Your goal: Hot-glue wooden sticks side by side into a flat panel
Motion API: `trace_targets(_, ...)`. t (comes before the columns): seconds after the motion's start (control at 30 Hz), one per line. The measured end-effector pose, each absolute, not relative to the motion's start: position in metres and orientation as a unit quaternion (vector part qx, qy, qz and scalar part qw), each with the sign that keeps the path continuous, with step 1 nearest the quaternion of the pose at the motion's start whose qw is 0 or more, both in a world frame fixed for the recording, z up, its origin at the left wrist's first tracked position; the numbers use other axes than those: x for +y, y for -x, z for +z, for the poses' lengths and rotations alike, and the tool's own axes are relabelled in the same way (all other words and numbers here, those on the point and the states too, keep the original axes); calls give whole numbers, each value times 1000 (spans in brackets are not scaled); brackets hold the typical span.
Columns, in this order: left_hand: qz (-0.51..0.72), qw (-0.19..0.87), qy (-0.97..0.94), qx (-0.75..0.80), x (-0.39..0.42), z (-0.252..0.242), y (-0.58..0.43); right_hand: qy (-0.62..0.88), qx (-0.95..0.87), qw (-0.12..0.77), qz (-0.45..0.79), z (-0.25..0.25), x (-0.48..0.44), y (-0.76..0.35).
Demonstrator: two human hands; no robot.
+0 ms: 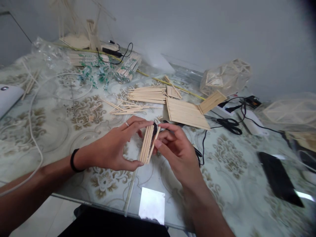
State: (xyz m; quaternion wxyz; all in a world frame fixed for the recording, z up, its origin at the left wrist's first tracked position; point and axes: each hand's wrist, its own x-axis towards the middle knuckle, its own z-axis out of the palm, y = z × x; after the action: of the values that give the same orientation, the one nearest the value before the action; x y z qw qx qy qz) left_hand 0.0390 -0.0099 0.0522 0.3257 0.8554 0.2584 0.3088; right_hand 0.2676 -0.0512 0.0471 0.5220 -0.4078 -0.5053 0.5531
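Note:
Near the table's front edge, my left hand (113,143) grips a small panel of wooden sticks (146,144) by its top and bottom ends, between the index finger and thumb. The sticks lie side by side, with the panel tilted. My right hand (176,153) pinches a single wooden stick (155,140) at the panel's right side. Its top end stands a little apart from the panel, while the lower ends come close together. Between them shows something dark (154,130), whose kind I cannot make out. The right hand's curled fingers are partly hidden behind the stick.
Loose sticks (130,108) and a stick bundle (147,93) lie beyond my hands. Behind them are a joined stick panel (186,112), wrapped stick packs (128,69) and stick-framed models (225,77). Black cables (229,125) and a phone-like black slab (278,177) lie right; a white cable (31,121) loops left.

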Motion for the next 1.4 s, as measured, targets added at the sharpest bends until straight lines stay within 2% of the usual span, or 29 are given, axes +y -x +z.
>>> trace_targets(0.4, 307, 326, -854, 263, -11, 56, -39, 415, -563, 495, 515, 49, -51, -273)
trace_targets(1.03, 333, 325, -852, 240, -11, 62, -36, 361, -630, 409, 552, 47, -49, -292)
trace_targets(1.4, 332, 334, -847, 244, -13, 61, -34, 365, -668, 424, 491, 47, -49, -288)
